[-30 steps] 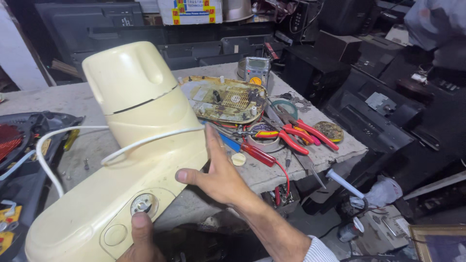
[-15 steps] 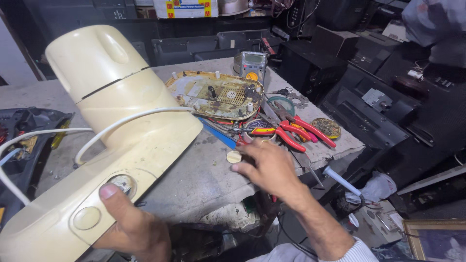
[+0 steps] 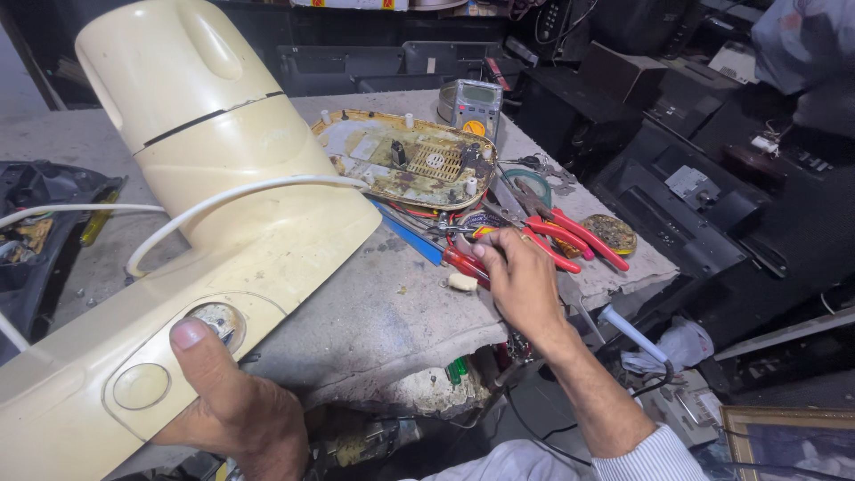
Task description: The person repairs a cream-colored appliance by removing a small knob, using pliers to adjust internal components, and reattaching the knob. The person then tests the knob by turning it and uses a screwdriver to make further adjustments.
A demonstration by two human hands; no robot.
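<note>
Your left hand [image 3: 233, 405] grips the mixer [image 3: 205, 223] at 7 o'clock, thumb pressed beside the round metal fitting [image 3: 216, 321] on its cream base; the mixer lies tilted across the left of the bench [image 3: 374, 312], head up at 11, white cord [image 3: 232, 198] looped over its body. Your right hand [image 3: 521, 281] is at 3 o'clock, fingers curled down among the red-handled pliers [image 3: 570, 233]; whether it has clenched on one you cannot tell from this view. A small cream knob [image 3: 462, 281] sits just left of that hand. Dirty base plate [image 3: 411, 160] lies at 12, grey multimeter [image 3: 470, 102] behind it. Blue strip [image 3: 411, 236] runs between plate and hand.
</note>
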